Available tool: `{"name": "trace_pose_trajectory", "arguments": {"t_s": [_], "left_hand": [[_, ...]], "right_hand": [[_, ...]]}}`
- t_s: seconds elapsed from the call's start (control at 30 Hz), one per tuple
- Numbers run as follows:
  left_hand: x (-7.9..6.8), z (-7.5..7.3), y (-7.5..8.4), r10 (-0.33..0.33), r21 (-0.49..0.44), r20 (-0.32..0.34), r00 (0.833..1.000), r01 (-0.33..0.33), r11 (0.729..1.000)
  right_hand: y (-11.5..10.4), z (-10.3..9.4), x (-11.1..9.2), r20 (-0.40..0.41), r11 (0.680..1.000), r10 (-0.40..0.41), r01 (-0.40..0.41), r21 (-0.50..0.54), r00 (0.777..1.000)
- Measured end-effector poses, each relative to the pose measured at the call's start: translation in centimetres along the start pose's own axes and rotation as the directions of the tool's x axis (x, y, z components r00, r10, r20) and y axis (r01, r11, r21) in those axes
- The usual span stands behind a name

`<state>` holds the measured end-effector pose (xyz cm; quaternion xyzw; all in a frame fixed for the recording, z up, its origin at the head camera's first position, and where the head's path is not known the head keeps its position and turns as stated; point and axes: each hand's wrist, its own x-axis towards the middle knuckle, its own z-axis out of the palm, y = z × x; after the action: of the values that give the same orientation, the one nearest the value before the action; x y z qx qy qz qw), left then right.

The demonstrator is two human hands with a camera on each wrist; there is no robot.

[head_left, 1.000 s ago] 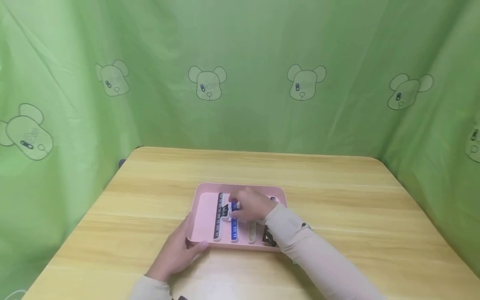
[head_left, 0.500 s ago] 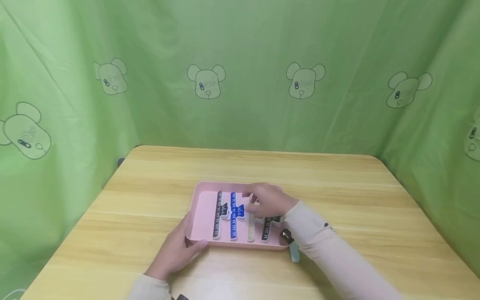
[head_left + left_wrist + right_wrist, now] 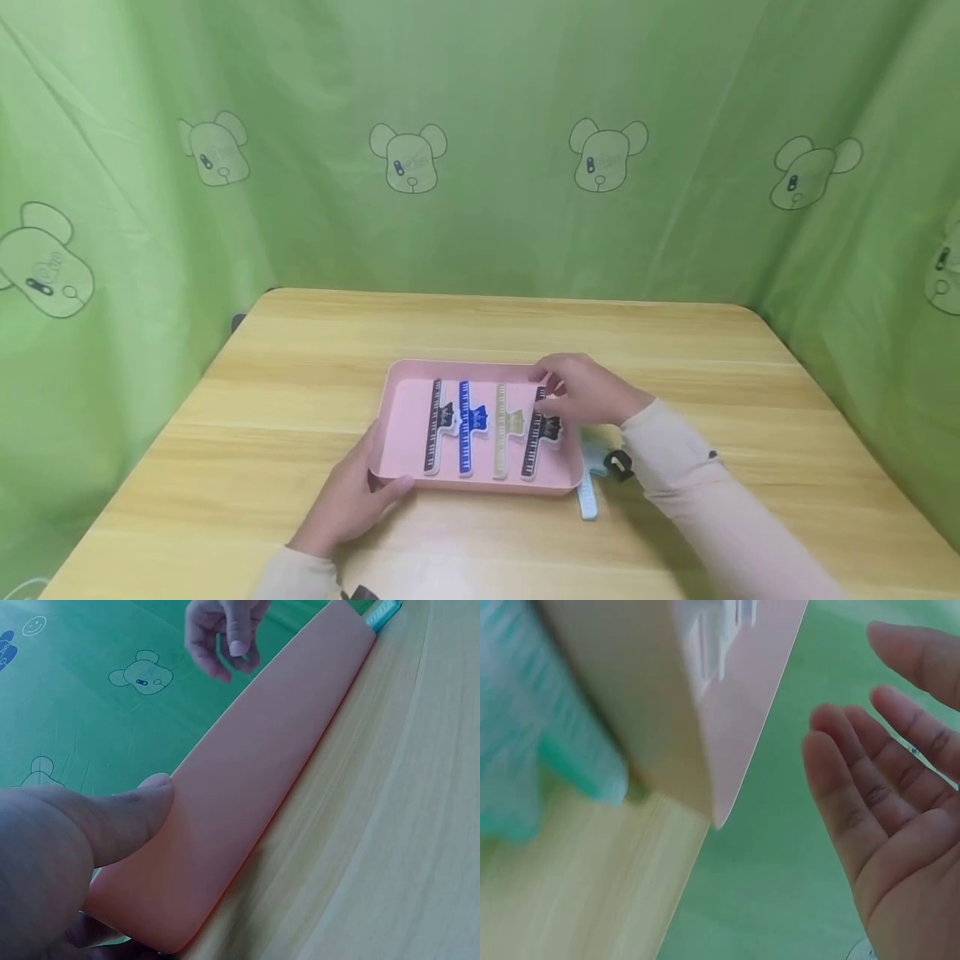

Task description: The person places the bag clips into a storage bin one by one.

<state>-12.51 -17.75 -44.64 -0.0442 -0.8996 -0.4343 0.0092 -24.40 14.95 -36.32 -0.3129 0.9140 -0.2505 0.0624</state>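
In the head view, a pink tray (image 3: pixel 405 483) holds keyboard-patterned clips side by side: a black clip (image 3: pixel 432 429) at the left, a blue clip (image 3: pixel 466 433), a cream clip (image 3: pixel 501 433) and another black clip (image 3: pixel 532 450) at the right. My left hand (image 3: pixel 348 500) grips the tray's near left corner. Its thumb (image 3: pixel 142 814) lies against the outer wall in the left wrist view. Over the tray's right side hovers my right hand (image 3: pixel 588 390), close above the right black clip. In the right wrist view its fingers (image 3: pixel 836 772) are spread apart with nothing between them.
A light teal clip (image 3: pixel 588 496) lies on the wooden table (image 3: pixel 300 392) just outside the tray's right wall. A black device (image 3: pixel 618 465) shows beside the right wrist. Green curtain (image 3: pixel 510 233) with mouse-head prints surrounds the table's back and sides.
My right hand has moved right across the tray, from over the blue clip past the cream one to the right black clip. The teal clip has come into sight. My left hand keeps its place.
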Motion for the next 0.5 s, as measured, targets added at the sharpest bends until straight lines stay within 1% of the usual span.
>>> {"name": "trace_pose_trajectory", "arguments": {"t_s": [0.1, 0.27, 0.5], "left_hand": [[0.0, 0.0, 0.0, 0.004, 0.001, 0.0, 1.0, -0.004, 1.0], [0.0, -0.1, 0.1, 0.021, 0.001, -0.009, 1.0, -0.021, 1.0], [0.0, -0.1, 0.3, 0.018, 0.001, -0.008, 1.0, -0.018, 1.0]], "right_hand": [[0.9, -0.3, -1.0, -0.016, 1.0, -0.005, 0.005, 0.015, 1.0], [2.3, -0.6, -2.3, -0.047, 1.0, -0.025, 0.025, -0.003, 0.999], [4.1, -0.7, -3.7, -0.055, 1.0, 0.005, -0.005, -0.006, 0.998]]}}
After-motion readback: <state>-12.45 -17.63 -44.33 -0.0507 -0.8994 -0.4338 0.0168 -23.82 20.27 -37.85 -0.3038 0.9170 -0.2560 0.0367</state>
